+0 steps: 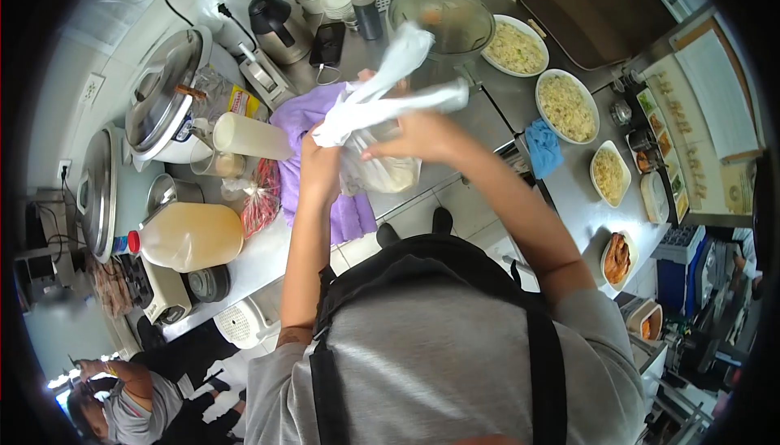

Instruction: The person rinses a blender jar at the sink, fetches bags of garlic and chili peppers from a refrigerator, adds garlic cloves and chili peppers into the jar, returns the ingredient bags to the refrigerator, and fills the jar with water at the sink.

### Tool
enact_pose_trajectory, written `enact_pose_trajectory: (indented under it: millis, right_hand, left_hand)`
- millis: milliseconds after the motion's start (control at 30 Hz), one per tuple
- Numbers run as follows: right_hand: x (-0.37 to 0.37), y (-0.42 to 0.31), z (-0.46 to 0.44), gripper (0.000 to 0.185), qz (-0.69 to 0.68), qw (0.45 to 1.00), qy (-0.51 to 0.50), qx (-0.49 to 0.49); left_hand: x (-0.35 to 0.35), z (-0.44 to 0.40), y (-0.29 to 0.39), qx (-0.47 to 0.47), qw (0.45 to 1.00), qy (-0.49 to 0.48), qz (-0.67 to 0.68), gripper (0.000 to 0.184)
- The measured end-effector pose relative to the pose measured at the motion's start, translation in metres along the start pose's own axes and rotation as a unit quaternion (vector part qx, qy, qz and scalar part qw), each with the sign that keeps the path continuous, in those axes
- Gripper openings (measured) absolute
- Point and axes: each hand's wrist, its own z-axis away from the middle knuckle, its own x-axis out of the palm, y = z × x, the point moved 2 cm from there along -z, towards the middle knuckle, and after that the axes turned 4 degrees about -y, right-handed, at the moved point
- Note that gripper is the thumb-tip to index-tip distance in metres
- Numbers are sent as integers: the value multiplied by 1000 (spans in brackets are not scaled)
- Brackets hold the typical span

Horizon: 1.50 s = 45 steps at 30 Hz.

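Holding a white plastic bag point(383, 172) in the left grip point(319, 167), touching its side with the right grip point(421, 138), not being able to tell this one's closure. Positioning it partly over a purple towel point(351, 216) at the front edge of the tabletop point(486, 114).

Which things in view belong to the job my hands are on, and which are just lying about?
In the job, judging by the hands:
- plastic bag with white handles
- left hand and right hand, both at the bag

Apparently just lying about:
- purple towel
- black smartphone
- blue cloth
- red-capped jug
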Motion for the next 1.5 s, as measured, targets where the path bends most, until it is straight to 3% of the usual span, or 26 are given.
enact_pose_trajectory:
  millis: [33,133,233,333,400,433,533,567,633,667,700,733,800,833,900,967,1033,1067,1133,1167,1233,1300,1333,1400,1433,1500]
  right_hand:
    - [15,24,6,46,-9,998,-17,62]
    - [30,46,6,32,59,991,119,-20]
    - [33,74,25,20,-89,973,203,67]
    - [39,117,53,29,-20,957,270,104]
    - [46,112,71,36,-11,941,316,123]
    - [53,103,69,42,-235,917,264,185]
    - [80,76,52,35,-521,832,113,152]
    - [90,85,47,32,-479,858,140,120]
    - [88,93,53,31,-554,797,159,180]
    - [82,99,59,31,-586,764,167,211]
    - [76,103,67,32,-726,651,114,189]
    - [71,103,76,37,-707,693,97,103]
    - [70,130,104,40,-636,738,147,169]
    - [68,140,118,40,-623,741,146,204]
    - [51,136,140,39,-684,671,53,281]
    - [24,124,141,30,-351,881,106,300]
    - [5,98,127,25,-288,938,124,149]
    - [0,84,110,24,-406,906,119,0]
    - [7,43,80,25,-460,886,21,-64]
    - [28,22,62,23,-403,912,-72,21]
    - [76,35,20,29,-247,955,-155,62]
    - [99,114,11,31,-91,979,-58,171]
    - [101,138,12,33,-10,975,-9,222]
    - [72,111,10,40,98,938,-130,305]
    - [59,96,9,44,150,908,-189,344]
    - [46,76,11,44,194,898,-191,346]
  left_hand:
    - [1,-1,1,-4,998,-5,55,26]
    - [0,-10,16,-23,996,13,84,36]
    - [-24,-11,16,-22,987,-19,156,44]
    - [-36,-2,5,-7,979,-52,197,46]
    - [-42,9,-18,-55,968,-90,227,40]
    - [-35,15,-30,-109,958,-94,247,38]
    - [10,42,-48,-208,926,-84,302,36]
    - [14,42,-50,-193,943,-79,259,36]
    - [7,37,-52,-198,941,-58,268,35]
    - [-5,33,-51,-216,921,-38,323,33]
    - [-19,29,-47,-216,885,-67,406,29]
    - [-34,26,-42,-198,880,-52,429,28]
    - [-53,23,-32,-161,866,-24,472,27]
    - [-56,24,-29,-159,860,-22,484,30]
    - [-58,25,-20,-158,848,-20,505,36]
    - [-44,28,-1,-146,899,-39,410,43]
    - [-34,29,17,-132,939,-90,303,60]
    - [-31,29,22,-117,954,-115,251,63]
    - [-24,28,28,-87,971,-171,145,68]
    - [-20,29,34,-102,969,-172,144,75]
    - [-22,30,42,-88,974,-178,105,76]
    - [-28,29,44,-47,976,-187,98,80]
    - [-35,26,46,-35,980,-174,86,83]
    - [-50,24,45,-16,988,-138,68,88]
    - [-51,20,56,37,988,-107,104,80]
    - [-60,20,71,81,990,-62,100,70]
